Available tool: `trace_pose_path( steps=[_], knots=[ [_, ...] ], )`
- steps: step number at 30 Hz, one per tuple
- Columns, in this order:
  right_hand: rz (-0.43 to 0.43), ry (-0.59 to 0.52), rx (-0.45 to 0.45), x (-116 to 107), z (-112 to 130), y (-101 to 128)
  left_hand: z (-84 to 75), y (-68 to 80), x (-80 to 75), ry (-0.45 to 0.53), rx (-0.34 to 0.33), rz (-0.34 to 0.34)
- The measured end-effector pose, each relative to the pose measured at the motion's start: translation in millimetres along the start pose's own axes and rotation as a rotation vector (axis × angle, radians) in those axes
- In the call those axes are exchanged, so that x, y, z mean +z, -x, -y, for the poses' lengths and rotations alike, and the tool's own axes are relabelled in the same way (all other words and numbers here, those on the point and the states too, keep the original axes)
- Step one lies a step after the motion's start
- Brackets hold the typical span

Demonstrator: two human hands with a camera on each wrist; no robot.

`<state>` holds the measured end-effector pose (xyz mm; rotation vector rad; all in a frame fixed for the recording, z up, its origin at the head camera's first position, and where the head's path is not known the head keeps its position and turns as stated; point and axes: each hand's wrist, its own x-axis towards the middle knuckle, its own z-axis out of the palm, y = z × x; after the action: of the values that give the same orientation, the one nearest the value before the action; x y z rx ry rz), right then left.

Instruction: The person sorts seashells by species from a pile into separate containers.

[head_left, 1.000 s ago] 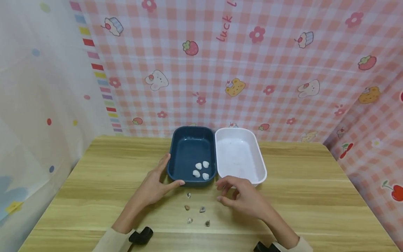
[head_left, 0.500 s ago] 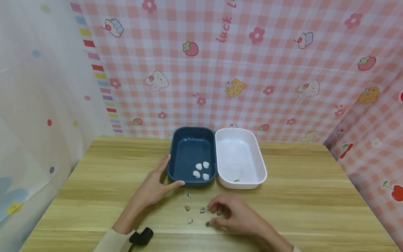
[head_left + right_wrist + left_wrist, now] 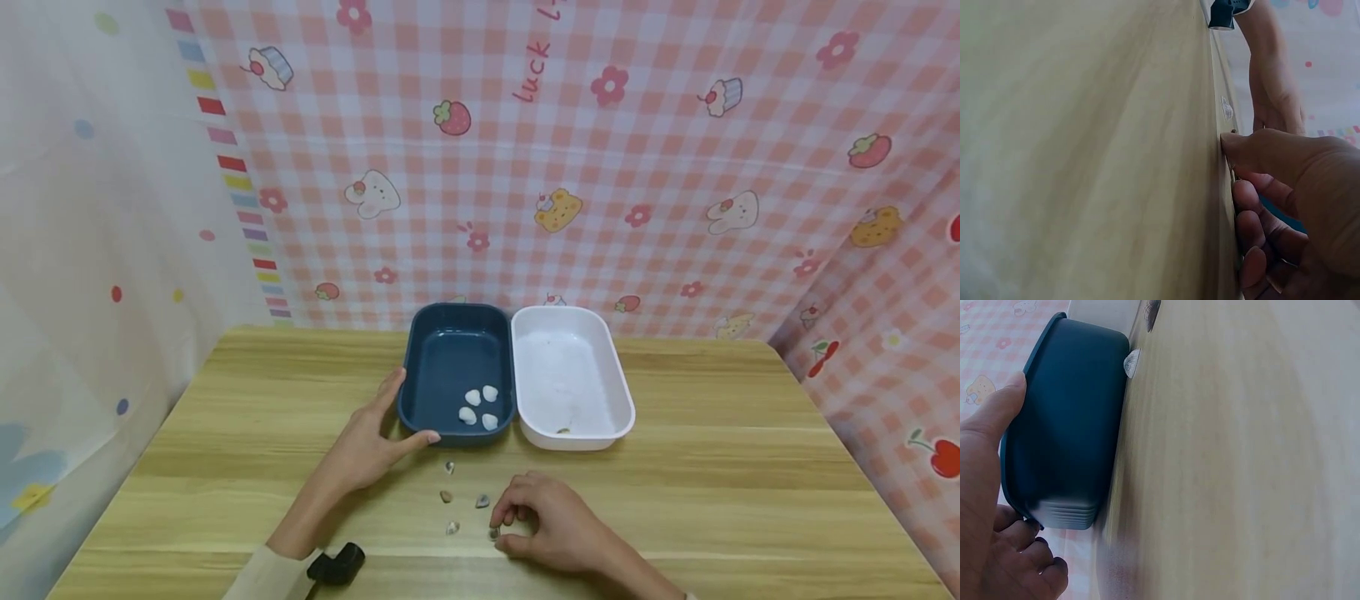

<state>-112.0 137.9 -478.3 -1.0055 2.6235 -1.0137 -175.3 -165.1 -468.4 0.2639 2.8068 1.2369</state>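
The right hand (image 3: 543,525) had curled its fingertips around a small dark shell (image 3: 494,533) lying on the tabletop (image 3: 712,467), nearest the person; a firm pinch before lifting would serve best. The left hand (image 3: 371,442) lay relaxed, fingers straight against the blue tray (image 3: 420,367), steadying it.

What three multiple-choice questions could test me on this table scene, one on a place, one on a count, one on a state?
1. Where do the white shells lie?
A. blue tray
B. white tray
C. bare table

2. How many white shells are there?
A. two
B. four
C. six

3. What is the right hand doing?
A. lying flat
B. pinching a small dark shell
C. lifting a tray

Answers: 1 A, they sit inside the blue tray; 2 B, four show; 3 B, its fingertips close on a small dark shell on the table.
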Motion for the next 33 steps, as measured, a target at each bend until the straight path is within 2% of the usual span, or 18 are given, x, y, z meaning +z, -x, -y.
trace_pose_path(
  steps=[13, 20, 33],
  knots=[
    [0.026, -0.030, 0.001, -4, 0, 0, -1.2, 0.6, 0.4, 0.001, 0.014, -0.010],
    [0.042, -0.126, 0.010, -10, -1, -1, -1.3, 0.6, 0.2, -0.003, 0.009, -0.013],
    [0.006, -0.124, 0.048, -30, 7, -2, -0.2, 0.0, 0.5, 0.003, 0.006, -0.011]
  ],
)
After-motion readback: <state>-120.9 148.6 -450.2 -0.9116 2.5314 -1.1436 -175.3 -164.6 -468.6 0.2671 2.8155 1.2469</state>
